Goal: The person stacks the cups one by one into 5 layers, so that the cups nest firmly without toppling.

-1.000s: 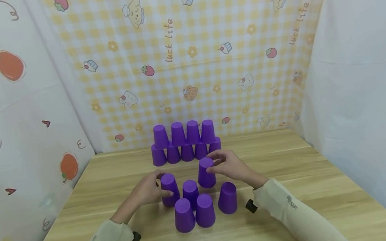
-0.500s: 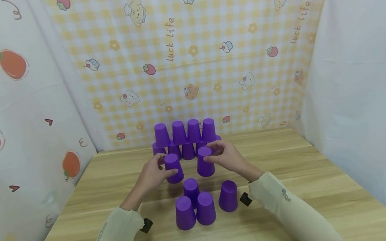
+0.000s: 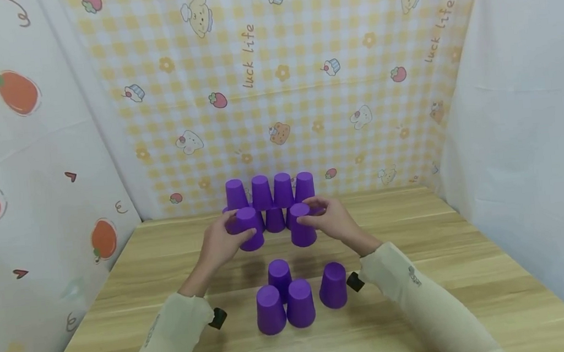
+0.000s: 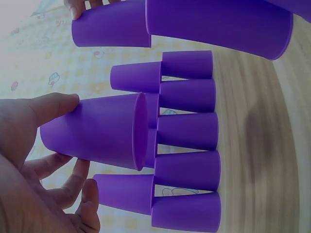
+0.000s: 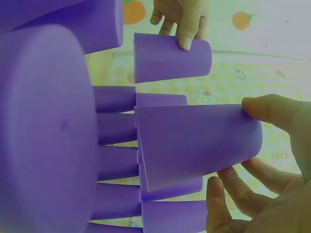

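Right now each hand grasps an upturned purple cup above the worktop (image 3: 415, 226): left hand (image 3: 220, 244) one cup (image 3: 249, 228), right hand (image 3: 332, 222) another (image 3: 302, 224), before the stacked cups (image 3: 270, 190).

Both arms reach forward in pale sleeves, forearms angled inward. The left hand (image 3: 221, 241) and the right hand (image 3: 333, 221) are raised side by side — each with thumb and fingers curled round a cup.

Four loose cups (image 3: 298, 296) are crowding the near centre; the stacked cup wall (image 3: 271, 201) is blocking the back. Bare tabletop (image 3: 467, 250) is lying open on both flanks.
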